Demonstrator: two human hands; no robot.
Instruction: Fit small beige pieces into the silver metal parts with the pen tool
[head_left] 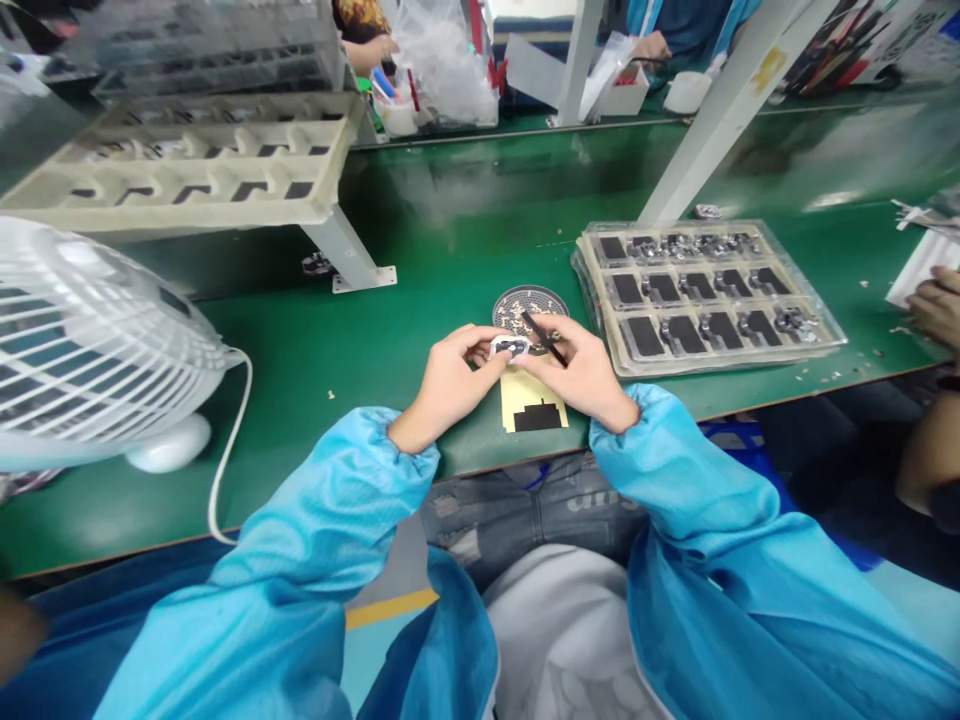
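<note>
Between my fingertips is a small white-rimmed part with a dark middle (pixel 510 347); its exact kind is too small to tell. My left hand (pixel 459 378) pinches it from the left. My right hand (pixel 581 372) grips a slim black tool (pixel 543 337), which looks like tweezers, and its thumb tip is close to the part's right side. Just beyond my hands lies a round dark dish (pixel 531 298) strewn with tiny pale pieces. Under my hands, a yellow sheet (pixel 510 402) with black adhesive-looking patches (pixel 537 416) rests at the bench edge.
Stacked clear trays (pixel 712 300) with dark compartments and small metal parts stand at the right. A white fan (pixel 97 350) and its cord fill the left. A raised cream tray (pixel 187 170) sits behind it. A co-worker's hand (pixel 937 305) is at the far right.
</note>
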